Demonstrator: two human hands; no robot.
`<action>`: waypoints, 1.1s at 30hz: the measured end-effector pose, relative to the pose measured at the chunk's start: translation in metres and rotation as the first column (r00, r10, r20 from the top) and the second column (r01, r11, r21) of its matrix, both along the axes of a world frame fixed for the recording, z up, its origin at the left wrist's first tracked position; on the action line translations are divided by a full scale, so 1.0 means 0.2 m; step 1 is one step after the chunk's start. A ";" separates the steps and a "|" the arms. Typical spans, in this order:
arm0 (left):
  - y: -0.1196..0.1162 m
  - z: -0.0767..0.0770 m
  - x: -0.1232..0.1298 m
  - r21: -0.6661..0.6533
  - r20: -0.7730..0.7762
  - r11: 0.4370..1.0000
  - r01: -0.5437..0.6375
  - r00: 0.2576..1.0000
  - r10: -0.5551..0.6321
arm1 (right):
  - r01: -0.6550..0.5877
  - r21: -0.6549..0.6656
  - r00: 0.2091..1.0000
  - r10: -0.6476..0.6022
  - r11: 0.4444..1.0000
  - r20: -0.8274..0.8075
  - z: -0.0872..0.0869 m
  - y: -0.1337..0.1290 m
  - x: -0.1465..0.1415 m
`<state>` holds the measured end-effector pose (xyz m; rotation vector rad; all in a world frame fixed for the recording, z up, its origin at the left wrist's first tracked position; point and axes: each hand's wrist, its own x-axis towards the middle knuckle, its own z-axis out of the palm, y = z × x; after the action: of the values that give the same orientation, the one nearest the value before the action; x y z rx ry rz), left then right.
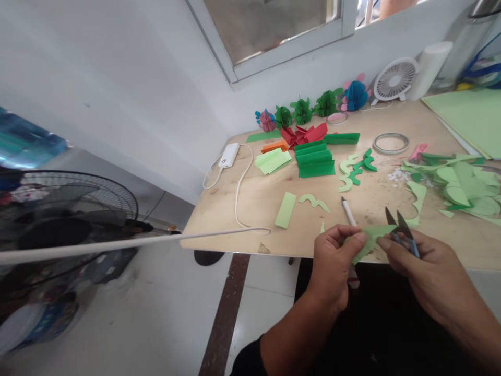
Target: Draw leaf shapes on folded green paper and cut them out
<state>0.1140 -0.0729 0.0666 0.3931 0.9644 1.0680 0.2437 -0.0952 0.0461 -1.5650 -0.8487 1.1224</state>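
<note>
My left hand (332, 263) pinches a piece of green paper (370, 240) between thumb and fingers at the table's front edge. Close on its right, my right hand (425, 261) holds a pair of scissors (405, 235), their dark blades apart and pointing away from me. The right thumb and fingertip also touch the paper's right side. Just beyond the left hand lies a white pen (348, 211) with a dark tip. To the left rest a light green paper rectangle (285, 210) and a wavy paper cutout (314, 202).
Folded green paper (315, 162) and red paper (303, 137) lie mid-table. Paper animals, one a blue ball (356, 96), line the wall beside a small white fan (396, 81). Green scraps (465, 185) pile at right. A white cable (238, 193) runs over the left edge; tape (390, 143) lies behind.
</note>
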 end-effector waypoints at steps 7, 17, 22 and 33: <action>0.00 -0.01 0.01 0.005 -0.062 1.000 0.029 0.998 -0.028 | -0.063 -0.029 0.998 0.063 0.998 -0.015 0.04 0.03 0.01; 0.07 -0.01 -0.03 0.014 -0.064 0.993 -0.116 0.991 0.116 | 0.140 -0.128 0.987 -0.149 0.982 -0.056 0.00 0.10 0.11; 0.09 -0.01 -0.01 -0.039 0.047 0.987 -0.154 0.987 0.156 | 0.242 -0.111 0.952 -0.258 0.964 -0.167 -0.06 0.14 0.19; 0.06 -0.01 0.09 -0.102 0.216 0.971 -0.217 0.948 0.235 | -0.004 -0.046 0.999 0.005 0.999 0.042 -0.05 0.02 -0.05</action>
<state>0.1314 -0.0606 0.0652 0.0934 0.8564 1.2501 0.2334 -0.0919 0.0358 -1.6301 -0.8604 1.1224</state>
